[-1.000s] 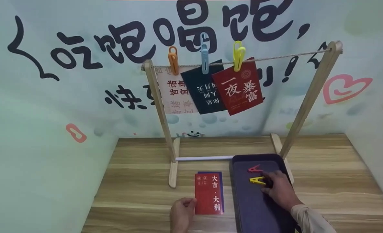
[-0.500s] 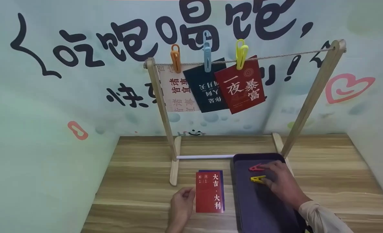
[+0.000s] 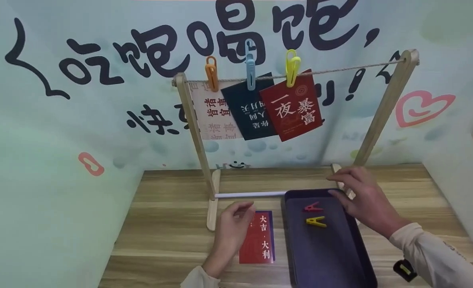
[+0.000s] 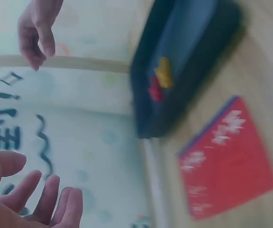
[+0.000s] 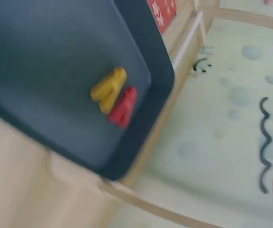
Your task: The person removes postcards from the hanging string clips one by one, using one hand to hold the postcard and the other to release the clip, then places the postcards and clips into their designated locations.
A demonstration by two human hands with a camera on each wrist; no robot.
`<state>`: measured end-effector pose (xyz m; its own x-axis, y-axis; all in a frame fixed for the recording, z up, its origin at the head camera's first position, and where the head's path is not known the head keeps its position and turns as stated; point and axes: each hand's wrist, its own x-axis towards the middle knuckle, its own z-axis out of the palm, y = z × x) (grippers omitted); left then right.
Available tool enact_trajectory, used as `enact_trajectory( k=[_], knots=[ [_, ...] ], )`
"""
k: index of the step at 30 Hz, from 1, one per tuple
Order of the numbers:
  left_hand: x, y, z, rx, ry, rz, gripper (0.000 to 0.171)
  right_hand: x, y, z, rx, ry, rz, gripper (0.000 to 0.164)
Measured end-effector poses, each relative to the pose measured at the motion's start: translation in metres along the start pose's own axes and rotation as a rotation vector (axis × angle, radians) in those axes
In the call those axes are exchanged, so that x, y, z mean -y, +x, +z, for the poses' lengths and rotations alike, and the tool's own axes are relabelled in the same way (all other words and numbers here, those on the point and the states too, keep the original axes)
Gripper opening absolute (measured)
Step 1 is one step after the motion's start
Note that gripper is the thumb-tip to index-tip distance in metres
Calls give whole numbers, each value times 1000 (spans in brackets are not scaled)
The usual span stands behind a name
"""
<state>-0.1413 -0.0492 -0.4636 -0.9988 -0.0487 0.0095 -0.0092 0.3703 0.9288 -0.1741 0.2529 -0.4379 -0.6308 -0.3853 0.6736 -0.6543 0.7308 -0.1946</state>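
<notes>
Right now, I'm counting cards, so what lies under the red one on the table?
In the head view, a blue sheet peeks out from under the red card at its top and right edges. Its remainder, and anything else underneath, is covered.

Up at the back, the wall (image 3: 340, 140) stands behind the rack (image 3: 196, 136), and on its line (image 3: 352, 69) sit 3 pegs (image 3: 250, 74), each over 1 of 3 hanging cards (image 3: 256, 116), all left of centre, right overlapping middle, middle overlapping left! Down on the table (image 3: 164, 224), the tray (image 3: 320, 264) lies right of 2 stacked cards (image 3: 262, 240), with 2 clips (image 3: 315, 221) towards its far end, 1 behind the other. Left hand (image 3: 236, 224) above the stack's left side, right hand (image 3: 366, 196) above the tray's far right corner!
</notes>
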Motion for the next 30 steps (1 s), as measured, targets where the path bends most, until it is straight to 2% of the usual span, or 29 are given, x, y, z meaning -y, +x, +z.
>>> enact_trajectory(
  k=[2,6,11,15,19,23,30],
  knots=[
    [-15,1,-2,3,8,14,26,1,11,-11,-13,-16,-77,42],
    [-41,5,-2,14,-10,62,31,5,31,-30,4,-6,-174,41],
    [-65,14,1,30,-87,141,30,11,52,-47,13,-22,-234,48],
    [-82,21,3,27,-143,166,33,15,69,-56,2,-70,-270,49],
    [-97,31,5,29,-207,200,38,19,86,-65,-2,-114,-292,53],
    [-107,40,7,9,-236,228,40,23,102,-70,38,-173,-297,55],
    [-116,47,13,-14,-267,246,46,29,127,-78,48,-237,-296,57]
  ],
)
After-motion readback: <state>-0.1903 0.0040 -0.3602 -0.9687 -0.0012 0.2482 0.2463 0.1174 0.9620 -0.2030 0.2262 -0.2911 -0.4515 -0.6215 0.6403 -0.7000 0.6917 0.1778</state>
